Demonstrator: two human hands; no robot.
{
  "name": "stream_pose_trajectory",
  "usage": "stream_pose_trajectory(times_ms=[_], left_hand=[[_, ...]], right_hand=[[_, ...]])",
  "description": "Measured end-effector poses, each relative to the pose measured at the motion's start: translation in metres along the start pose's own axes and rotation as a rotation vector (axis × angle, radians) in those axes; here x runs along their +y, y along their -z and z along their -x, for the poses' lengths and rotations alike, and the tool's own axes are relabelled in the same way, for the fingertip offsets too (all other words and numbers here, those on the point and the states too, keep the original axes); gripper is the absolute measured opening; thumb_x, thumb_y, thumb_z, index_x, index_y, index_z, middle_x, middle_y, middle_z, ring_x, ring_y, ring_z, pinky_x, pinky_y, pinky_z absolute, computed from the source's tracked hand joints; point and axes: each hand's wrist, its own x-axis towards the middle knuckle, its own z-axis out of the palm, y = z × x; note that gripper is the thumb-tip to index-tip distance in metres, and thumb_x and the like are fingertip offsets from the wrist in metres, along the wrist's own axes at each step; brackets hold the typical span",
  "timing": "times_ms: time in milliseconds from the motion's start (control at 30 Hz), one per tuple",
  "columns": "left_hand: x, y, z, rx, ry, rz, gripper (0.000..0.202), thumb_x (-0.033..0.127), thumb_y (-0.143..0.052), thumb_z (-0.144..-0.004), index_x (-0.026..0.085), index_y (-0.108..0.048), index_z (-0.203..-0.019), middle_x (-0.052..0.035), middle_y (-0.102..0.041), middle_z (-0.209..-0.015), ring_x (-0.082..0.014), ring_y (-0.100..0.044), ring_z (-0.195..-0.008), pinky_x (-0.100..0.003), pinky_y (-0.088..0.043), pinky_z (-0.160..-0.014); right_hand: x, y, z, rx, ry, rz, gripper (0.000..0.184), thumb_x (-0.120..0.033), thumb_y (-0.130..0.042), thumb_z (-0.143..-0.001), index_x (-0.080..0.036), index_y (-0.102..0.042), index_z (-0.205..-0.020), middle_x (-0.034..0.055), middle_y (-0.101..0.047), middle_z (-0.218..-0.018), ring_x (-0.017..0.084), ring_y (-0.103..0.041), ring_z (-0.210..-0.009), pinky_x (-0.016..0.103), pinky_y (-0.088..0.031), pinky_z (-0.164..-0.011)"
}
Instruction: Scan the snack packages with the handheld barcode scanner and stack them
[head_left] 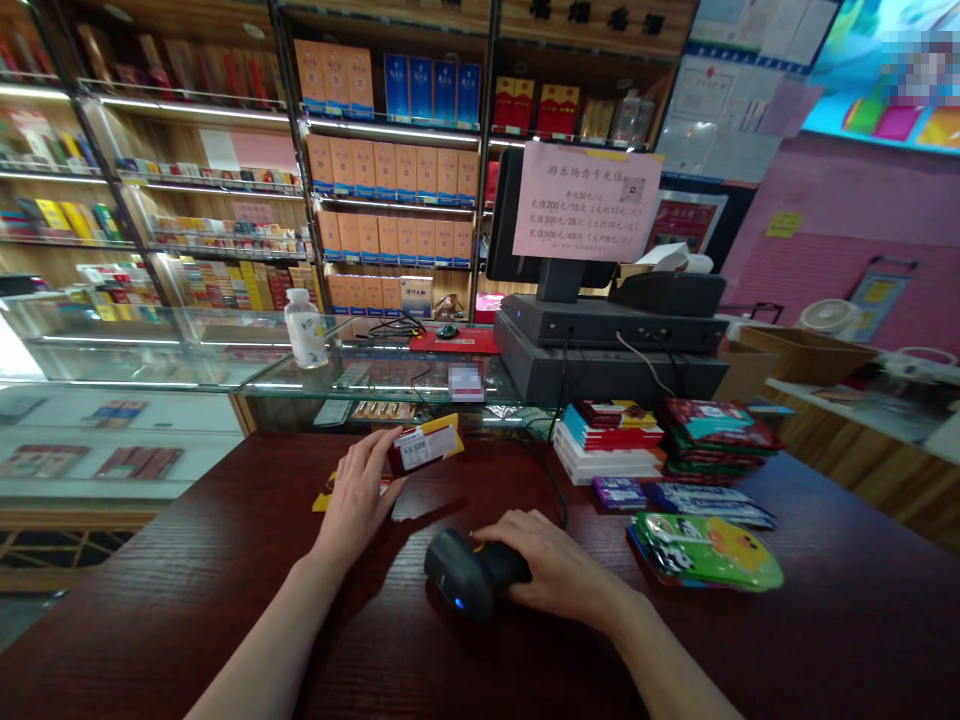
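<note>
My left hand (358, 490) is closed on a snack packet (426, 447) in dark red and yellow, tilted up with its white barcode label showing. Beneath that hand another yellow packet (322, 495) lies on the dark wooden counter (225, 590), mostly hidden. My right hand (551, 565) wraps round the handle of a black barcode scanner (466, 575), which is low over or resting on the counter; I cannot tell which. A blue light glows on the scanner's head, and the packet is to its upper left.
On the right lie stacked boxes (607, 455), dark red packets (712, 440), purple packets (619, 492) and green packets (709, 552). Behind them stands a cash register (600, 340) with a pink sign (585, 200). A bottle (306, 330) stands on the glass case (360, 375); a cable (559, 485) crosses the counter.
</note>
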Motion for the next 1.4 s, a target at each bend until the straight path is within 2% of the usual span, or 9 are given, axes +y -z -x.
stream_pose_trajectory(times_ms=[267, 400, 533, 667, 767, 967, 1167, 1300, 1400], left_hand=[[0.007, 0.004, -0.001, -0.018, -0.033, 0.043, 0.064, 0.03, -0.057, -0.093, 0.029, -0.03, -0.15, -0.0121, -0.051, -0.137, -0.0286, -0.05, -0.126, -0.046, -0.042, -0.105], [0.014, 0.005, -0.003, -0.043, -0.089, 0.087, 0.064, 0.031, -0.057, -0.093, 0.03, -0.028, -0.15, -0.0118, -0.051, -0.137, -0.0277, -0.05, -0.127, -0.046, -0.042, -0.107], [0.022, 0.003, -0.004, -0.109, -0.132, 0.155, 0.062, 0.028, -0.056, -0.094, 0.031, -0.028, -0.15, -0.0107, -0.05, -0.139, -0.0257, -0.05, -0.129, -0.046, -0.041, -0.11], [0.027, 0.0, -0.002, -0.157, -0.155, 0.209, 0.06, 0.025, -0.054, -0.094, 0.031, -0.031, -0.148, -0.0092, -0.05, -0.141, -0.0238, -0.049, -0.132, -0.044, -0.04, -0.113], [0.03, 0.0, -0.001, -0.191, -0.152, 0.232, 0.06, 0.024, -0.053, -0.094, 0.033, -0.03, -0.149, -0.0082, -0.048, -0.143, -0.0233, -0.048, -0.135, -0.042, -0.042, -0.113], [0.03, -0.001, -0.001, -0.138, 0.076, 0.27, 0.071, 0.024, -0.059, -0.09, 0.035, -0.023, -0.151, -0.0077, -0.049, -0.138, -0.023, -0.058, -0.121, -0.041, -0.05, -0.103], [0.031, 0.001, -0.002, -0.081, 0.209, 0.278, 0.03, 0.031, -0.055, -0.091, 0.026, -0.063, -0.119, -0.0049, -0.057, -0.11, -0.0187, -0.063, -0.089, -0.035, -0.055, -0.083], [0.028, 0.001, -0.005, -0.041, 0.282, 0.36, 0.025, 0.024, -0.054, -0.084, 0.024, -0.071, -0.102, -0.0047, -0.064, -0.098, -0.0208, -0.065, -0.09, -0.036, -0.054, -0.084], [0.022, 0.0, -0.009, -0.008, 0.465, 0.413, 0.024, 0.026, -0.06, -0.076, 0.023, -0.074, -0.096, -0.0038, -0.068, -0.091, -0.0212, -0.066, -0.084, -0.035, -0.054, -0.08]], right_hand=[[-0.007, 0.013, 0.005, -0.024, -0.015, -0.22, 0.063, -0.034, -0.081, -0.072, -0.031, -0.061, -0.132, 0.0048, -0.064, -0.127, 0.026, -0.057, -0.118, 0.04, -0.04, -0.104], [0.009, 0.009, -0.005, 0.252, -0.146, -0.512, 0.043, -0.041, -0.06, -0.09, -0.024, -0.061, -0.13, 0.0082, -0.066, -0.123, 0.023, -0.063, -0.11, 0.039, -0.048, -0.098], [0.03, -0.003, -0.027, 0.597, -0.333, -0.577, 0.048, -0.041, -0.052, -0.091, -0.018, -0.056, -0.133, 0.012, -0.068, -0.119, 0.022, -0.067, -0.096, 0.038, -0.055, -0.082], [0.032, -0.005, -0.041, 0.605, -0.259, -0.522, 0.043, -0.04, -0.053, -0.091, -0.021, -0.06, -0.128, 0.0068, -0.071, -0.108, 0.02, -0.068, -0.093, 0.035, -0.054, -0.084], [0.024, -0.001, -0.044, 0.576, -0.249, -0.524, 0.032, -0.038, -0.053, -0.09, -0.02, -0.065, -0.114, 0.0038, -0.071, -0.095, 0.017, -0.068, -0.076, 0.03, -0.054, -0.073], [0.015, 0.0, -0.053, 0.614, -0.262, -0.543, 0.019, -0.037, -0.054, -0.089, -0.021, -0.062, -0.096, 0.0014, -0.07, -0.088, 0.016, -0.07, -0.068, 0.025, -0.05, -0.059], [0.006, -0.005, -0.069, 0.709, -0.206, -0.517, 0.019, -0.034, -0.054, -0.089, -0.024, -0.065, -0.101, 0.0027, -0.069, -0.093, 0.019, -0.07, -0.085, 0.028, -0.055, -0.069], [-0.001, -0.009, -0.079, 0.779, -0.158, -0.435, 0.02, -0.031, -0.057, -0.088, -0.023, -0.069, -0.103, 0.0054, -0.067, -0.102, 0.02, -0.067, -0.091, 0.031, -0.056, -0.079], [-0.001, -0.016, -0.089, 0.749, -0.179, -0.561, 0.02, -0.03, -0.059, -0.086, -0.024, -0.07, -0.101, 0.0038, -0.07, -0.099, 0.02, -0.069, -0.088, 0.031, -0.058, -0.077]])
